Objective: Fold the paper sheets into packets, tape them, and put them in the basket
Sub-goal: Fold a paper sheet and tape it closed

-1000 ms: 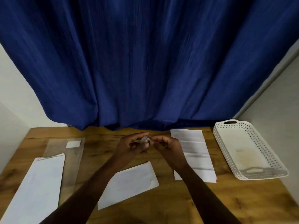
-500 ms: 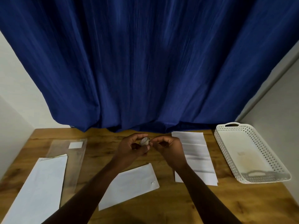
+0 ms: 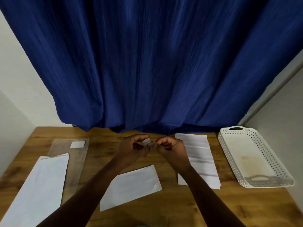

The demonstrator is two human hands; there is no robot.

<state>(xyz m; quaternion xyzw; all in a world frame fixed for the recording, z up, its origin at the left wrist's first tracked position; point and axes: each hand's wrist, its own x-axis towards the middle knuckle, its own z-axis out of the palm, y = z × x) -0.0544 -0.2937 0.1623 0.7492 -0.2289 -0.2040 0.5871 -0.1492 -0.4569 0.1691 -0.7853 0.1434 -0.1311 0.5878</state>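
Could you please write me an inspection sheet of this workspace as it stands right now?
Surface: wooden table, grain visible, paper laid across it.
Job's things: folded packet in front of the person; creased sheets on the right; long paper stack on the left; white perforated basket at far right, no packets in it; small tape roll held above the table.
Clutter: clear plastic sleeve with a small white label.
Hands: left hand grips the tape roll; right hand pinches at the roll, probably the tape end.
Cables: nothing seen.
Surroundings: blue curtain behind the table, pale walls either side.
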